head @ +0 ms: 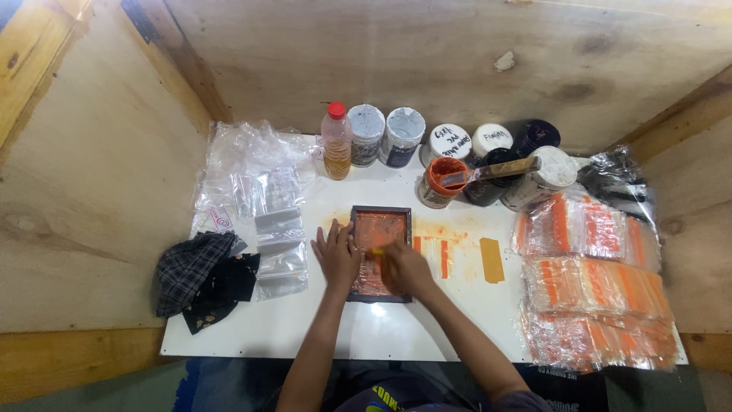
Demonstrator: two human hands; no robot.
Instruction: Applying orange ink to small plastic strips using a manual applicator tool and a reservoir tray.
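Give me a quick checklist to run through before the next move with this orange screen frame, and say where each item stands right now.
1. Left hand flat on the screen frame: ok.
2. Right hand on the mesh, gripping something; the tool itself is hidden: cannot tell.
3. Frame lies flat on the white table: ok.
4. Open orange ink jar stands upright, stick across it: ok.
5. Blank clear bags lie left of the frame: ok.
6. Printed bags stacked apart, on the right: ok.

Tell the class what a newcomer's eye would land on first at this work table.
Probably the dark-framed printing screen smeared orange at the table's middle, with the left hand pressing its edge and the right hand on its mesh. Next, the orange-striped clear bags stacked at the right, and the open orange ink jar behind.
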